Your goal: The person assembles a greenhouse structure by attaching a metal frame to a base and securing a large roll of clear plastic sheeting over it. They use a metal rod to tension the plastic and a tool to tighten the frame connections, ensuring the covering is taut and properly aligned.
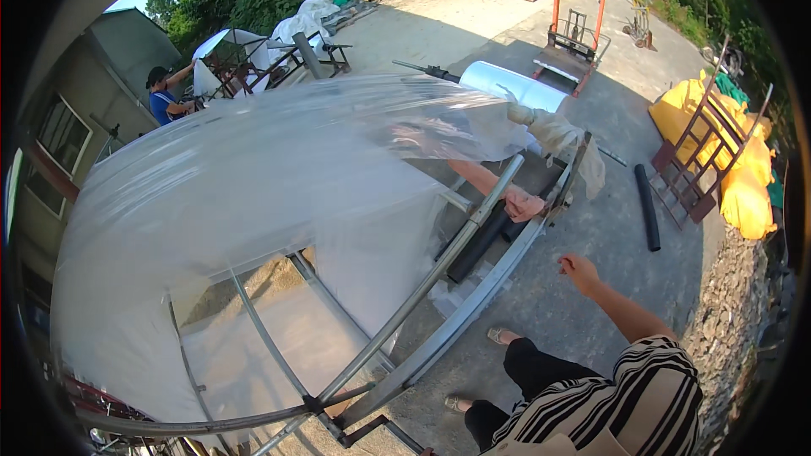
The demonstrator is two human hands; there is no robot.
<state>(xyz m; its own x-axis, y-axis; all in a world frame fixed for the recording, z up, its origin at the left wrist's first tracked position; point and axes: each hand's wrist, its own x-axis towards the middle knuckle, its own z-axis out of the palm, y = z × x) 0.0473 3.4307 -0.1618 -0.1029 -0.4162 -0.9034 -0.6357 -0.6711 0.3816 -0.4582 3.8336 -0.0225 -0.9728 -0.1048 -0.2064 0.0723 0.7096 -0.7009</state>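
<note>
My right hand (579, 272) hangs over the concrete beside the frame, its fingers curled and nothing visible in them. It touches neither the metal nor the film. My left hand is outside the picture. Large curved metal framework (486, 300) fills the middle, its near rail running between my right hand and the film. Translucent plastic film (228, 160) drapes over most of it, wrinkled at the far side. Near the frame's right corner lies pinkish, crumpled material (522, 204), partly seen through the film; what it is I cannot tell. A whitish wrap (562, 135) hangs at that corner.
A big roll of film (514, 87) lies beyond the frame, near an orange lift cart (579, 34). On the right are a black pipe (648, 207), a reddish-brown metal rack (701, 156), yellow sacks (748, 194) and rubble (726, 304). Another person (166, 101) stands far left.
</note>
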